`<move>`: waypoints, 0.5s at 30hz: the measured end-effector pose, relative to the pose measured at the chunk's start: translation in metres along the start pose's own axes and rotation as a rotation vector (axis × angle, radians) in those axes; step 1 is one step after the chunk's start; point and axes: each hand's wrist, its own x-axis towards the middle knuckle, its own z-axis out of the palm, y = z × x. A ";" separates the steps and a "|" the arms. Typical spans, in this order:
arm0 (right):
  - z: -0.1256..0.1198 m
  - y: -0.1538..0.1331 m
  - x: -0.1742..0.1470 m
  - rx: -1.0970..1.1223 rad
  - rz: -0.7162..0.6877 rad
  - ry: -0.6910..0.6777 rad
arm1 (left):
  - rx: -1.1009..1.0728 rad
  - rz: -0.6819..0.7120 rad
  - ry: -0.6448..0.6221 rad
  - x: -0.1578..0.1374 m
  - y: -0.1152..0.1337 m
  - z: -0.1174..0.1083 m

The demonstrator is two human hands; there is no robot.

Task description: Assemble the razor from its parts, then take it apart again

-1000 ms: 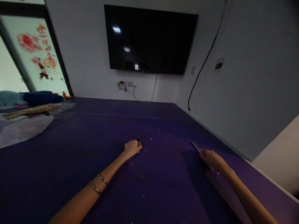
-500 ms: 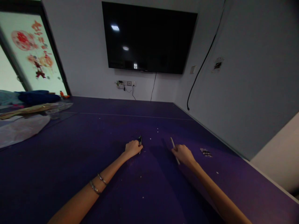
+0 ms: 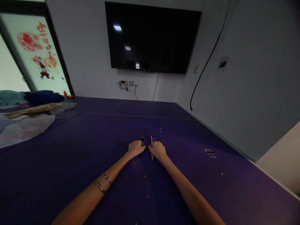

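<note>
Wore two narrow silver-toned metal bracelets [image 3: 100,186] on the left forearm, nearer than the fingers. Clamped the fingers of the left hand [image 3: 136,148] on a short, slim, dark item with pale edges [image 3: 143,139]; showed its far end just beyond the fingertips. Clamped the fingers of the right hand [image 3: 158,149] on a slim, pale, straight stick [image 3: 151,141]; showed one end beyond the fingers and one nearer than them. Held both objects side by side, apart across a narrow gap. Could not tell whether in contact with the broad, flat purple surface [image 3: 93,140] below. Had small white specks [image 3: 160,131] on this surface beyond the right fingers. Had a small, flat, clear packet with dark strips [image 3: 210,153] well to the right of the right fingers. Had a crumpled, translucent whitish sheet [image 3: 30,128] far to the left of the left fingers, with a long yellowish-brown strip [image 3: 35,110] beyond it and a dark blue cloth bundle [image 3: 43,97] farther still. Faced a grey wall [image 3: 89,62] beyond the fingers, with a large, black, rectangular flat screen [image 3: 152,37] mounted high on it.
</note>
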 end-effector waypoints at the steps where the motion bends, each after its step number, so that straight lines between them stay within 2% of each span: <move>1: 0.000 -0.001 0.000 0.002 0.006 0.000 | -0.002 -0.001 -0.001 0.000 0.000 0.000; 15: 0.001 0.002 0.002 0.045 0.004 -0.044 | -0.056 -0.009 0.018 0.003 -0.003 0.002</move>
